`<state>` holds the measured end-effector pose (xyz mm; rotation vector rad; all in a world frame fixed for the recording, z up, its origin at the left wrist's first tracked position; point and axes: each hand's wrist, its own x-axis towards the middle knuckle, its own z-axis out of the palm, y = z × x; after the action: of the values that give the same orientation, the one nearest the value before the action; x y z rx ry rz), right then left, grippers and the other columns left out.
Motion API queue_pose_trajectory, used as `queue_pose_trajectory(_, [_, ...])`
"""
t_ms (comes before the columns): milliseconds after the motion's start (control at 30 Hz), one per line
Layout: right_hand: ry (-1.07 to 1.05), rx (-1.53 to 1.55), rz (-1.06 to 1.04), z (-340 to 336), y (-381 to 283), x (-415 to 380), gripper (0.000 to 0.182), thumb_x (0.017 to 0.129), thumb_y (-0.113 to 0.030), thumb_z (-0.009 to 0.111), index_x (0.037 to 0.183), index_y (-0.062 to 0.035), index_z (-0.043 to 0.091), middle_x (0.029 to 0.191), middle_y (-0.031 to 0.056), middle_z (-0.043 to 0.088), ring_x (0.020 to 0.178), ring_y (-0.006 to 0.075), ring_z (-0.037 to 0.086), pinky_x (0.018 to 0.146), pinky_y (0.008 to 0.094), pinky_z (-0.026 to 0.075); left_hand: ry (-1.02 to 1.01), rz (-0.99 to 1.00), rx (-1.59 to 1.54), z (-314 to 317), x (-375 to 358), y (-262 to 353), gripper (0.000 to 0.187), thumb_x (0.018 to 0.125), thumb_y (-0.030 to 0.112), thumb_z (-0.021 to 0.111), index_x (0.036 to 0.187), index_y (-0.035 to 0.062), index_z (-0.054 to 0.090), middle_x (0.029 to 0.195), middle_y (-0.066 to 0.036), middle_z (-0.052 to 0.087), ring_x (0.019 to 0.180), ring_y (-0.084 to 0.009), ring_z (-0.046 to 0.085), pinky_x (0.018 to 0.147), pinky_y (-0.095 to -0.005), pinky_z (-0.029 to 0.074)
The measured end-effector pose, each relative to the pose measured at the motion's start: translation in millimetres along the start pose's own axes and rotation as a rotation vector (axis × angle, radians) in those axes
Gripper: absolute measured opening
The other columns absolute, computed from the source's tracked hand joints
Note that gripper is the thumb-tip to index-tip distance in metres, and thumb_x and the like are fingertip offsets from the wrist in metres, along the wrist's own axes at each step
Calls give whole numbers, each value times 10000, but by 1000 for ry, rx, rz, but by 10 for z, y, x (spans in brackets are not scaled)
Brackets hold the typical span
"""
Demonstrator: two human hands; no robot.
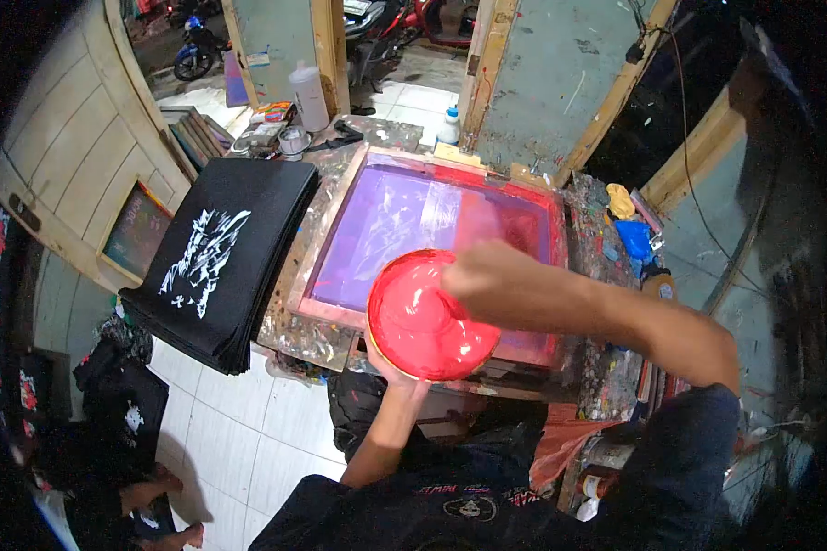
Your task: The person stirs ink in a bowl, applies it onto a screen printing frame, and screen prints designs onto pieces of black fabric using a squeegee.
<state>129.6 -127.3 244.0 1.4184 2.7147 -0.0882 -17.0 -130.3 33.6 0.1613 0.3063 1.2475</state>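
A round tub of glossy red-pink ink is held up over the near edge of a wooden-framed printing screen. My left hand supports the tub from below and the left, its fingers mostly hidden under it. At the tub's right rim is my right hand, closed in a fist and slightly blurred; what it grips is hidden. The screen's mesh is purple, with red ink across its right part.
Left of the screen lies a stack of black fabric sheets with a white print. Behind stand a translucent bottle and a small white bottle. A blue cloth-like item lies right. Another person's feet show lower left.
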Motion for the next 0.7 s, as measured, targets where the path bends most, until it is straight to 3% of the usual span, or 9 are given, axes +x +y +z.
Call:
queue_pose_trajectory(67, [38,95,11,97,-153,69,85,790,-36,645,766,21,702,746,255,695,749,403,735,691,510,592,26,-10,16,31,-6,8,676,1049,579,329,1465,72,493,1468,-153,548,1360,-331,521,1144,-504,438])
queue_pose_trajectory(167, [-233,135,-36,79,-196,-4,70,779,-27,648,746,22,686,727,244,686,732,405,727,681,512,589,95,-23,20,-1,33,38,677,1044,588,337,1459,80,502,1465,-148,550,1355,-332,525,1143,-511,440])
queue_pose_trajectory(267, [-247,152,144,-31,-25,-185,88,780,-60,664,742,17,683,719,240,685,719,409,725,672,514,585,-17,-58,-21,-62,47,129,671,1040,585,343,1457,84,502,1467,-151,547,1339,-336,540,1131,-520,456])
queue_pose_trajectory(367, [58,80,141,212,136,-151,115,782,-76,659,760,25,711,738,245,702,692,407,722,646,503,580,22,-65,-32,-128,21,67,673,1035,583,346,1467,89,496,1472,-150,543,1332,-344,545,1122,-534,465])
queue_pose_trajectory(467, [156,90,-45,387,18,1,91,803,-42,654,758,28,690,736,258,691,694,423,721,684,502,593,8,-75,-21,-133,20,1,692,1030,597,342,1472,86,492,1484,-149,534,1346,-350,532,1129,-535,459])
queue_pose_trajectory(567, [-166,241,1,222,-85,-94,97,813,-42,636,778,36,683,759,248,689,708,420,715,679,492,593,23,-82,-40,-13,25,48,705,1027,606,334,1472,83,491,1496,-149,524,1358,-353,521,1138,-531,453])
queue_pose_trajectory(667, [-257,169,121,-74,51,-242,116,822,-59,627,801,43,677,766,244,690,714,418,714,676,489,585,-4,-95,-19,-52,14,83,719,1025,616,333,1485,83,477,1507,-152,514,1363,-359,515,1142,-531,449])
queue_pose_trajectory(700, [-158,155,106,-34,80,-233,116,818,-54,625,797,45,682,771,250,693,716,420,717,672,490,585,10,-95,4,-60,8,66,721,1025,620,333,1486,84,476,1507,-152,514,1365,-357,514,1143,-532,448])
